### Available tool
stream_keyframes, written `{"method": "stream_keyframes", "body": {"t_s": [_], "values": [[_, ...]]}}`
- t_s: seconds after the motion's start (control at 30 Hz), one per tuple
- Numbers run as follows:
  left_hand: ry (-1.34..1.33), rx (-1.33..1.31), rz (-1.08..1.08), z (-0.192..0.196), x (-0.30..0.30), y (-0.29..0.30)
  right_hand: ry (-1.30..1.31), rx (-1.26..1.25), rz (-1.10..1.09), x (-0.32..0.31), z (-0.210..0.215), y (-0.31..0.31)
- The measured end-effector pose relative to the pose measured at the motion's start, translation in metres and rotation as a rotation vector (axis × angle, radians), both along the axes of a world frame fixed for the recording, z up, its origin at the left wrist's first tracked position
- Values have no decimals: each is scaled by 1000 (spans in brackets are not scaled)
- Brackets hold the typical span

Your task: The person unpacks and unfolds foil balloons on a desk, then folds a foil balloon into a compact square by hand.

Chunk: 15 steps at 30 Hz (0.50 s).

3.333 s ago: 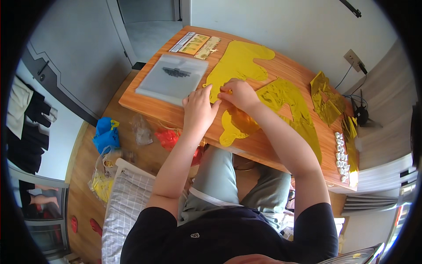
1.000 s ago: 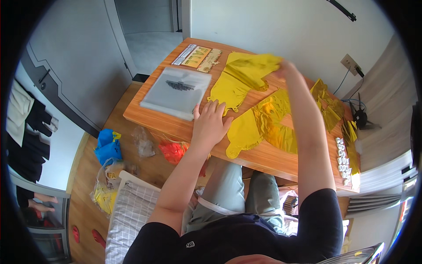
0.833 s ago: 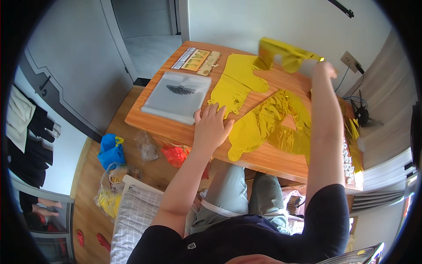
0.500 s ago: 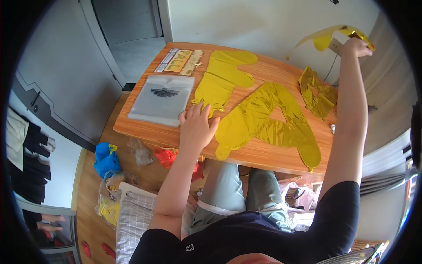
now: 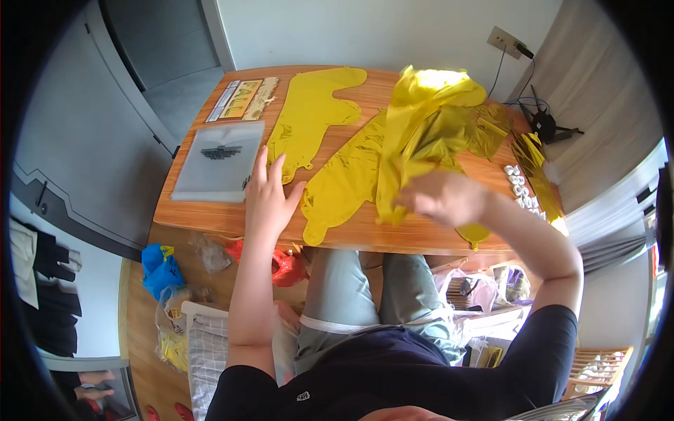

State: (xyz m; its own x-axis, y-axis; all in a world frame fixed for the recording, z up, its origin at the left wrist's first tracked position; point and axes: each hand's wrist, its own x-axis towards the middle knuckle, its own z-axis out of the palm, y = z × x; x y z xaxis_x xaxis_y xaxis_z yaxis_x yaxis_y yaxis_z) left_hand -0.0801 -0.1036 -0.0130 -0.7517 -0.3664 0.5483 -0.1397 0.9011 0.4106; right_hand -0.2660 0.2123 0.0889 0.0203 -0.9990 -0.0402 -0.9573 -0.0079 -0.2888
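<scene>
My left hand [image 5: 268, 200] rests near the table's front edge with fingers spread. Its fingertips lie between a clear plastic bag [image 5: 186, 175] and a flat gold foil balloon [image 5: 309, 105]. A second foil balloon [image 5: 344, 182], also deflated and flat, lies just right of that hand. Over its right part a third, crumpled foil balloon [image 5: 428, 105] billows up. My right hand [image 5: 446, 200], blurred by motion, is closed on this balloon's near edge; the exact grip is smeared. More folded gold foil [image 5: 488, 130] shows behind it.
Colourful printed cards [image 5: 242, 98] lie at the table's far left. Several small white rolls [image 5: 518, 186] and a gold foil strip [image 5: 537, 168] sit along the right edge. A black router [image 5: 544, 126] with cables stands behind. Bags, one blue [image 5: 161, 270] and one red [image 5: 286, 268], lie on the floor.
My right hand has swung from the far right down to the table's front, bringing the foil balloon over the second one. The left hand stays by the plastic bag. The view has shifted right.
</scene>
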Motion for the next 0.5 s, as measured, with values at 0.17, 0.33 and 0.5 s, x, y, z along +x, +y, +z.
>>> {"method": "stream_keyframes", "body": {"t_s": [0.17, 0.33, 0.5], "values": [[-42, -222, -78, 8, 6, 10, -96, -66, 8, 41, -41, 56], [-162, -207, -243, 18, 10, 13, -222, -229, -48, 59, -42, 74], [-176, -175, -250, 21, 10, 12, -220, -310, -144, 62, -60, 71]]}}
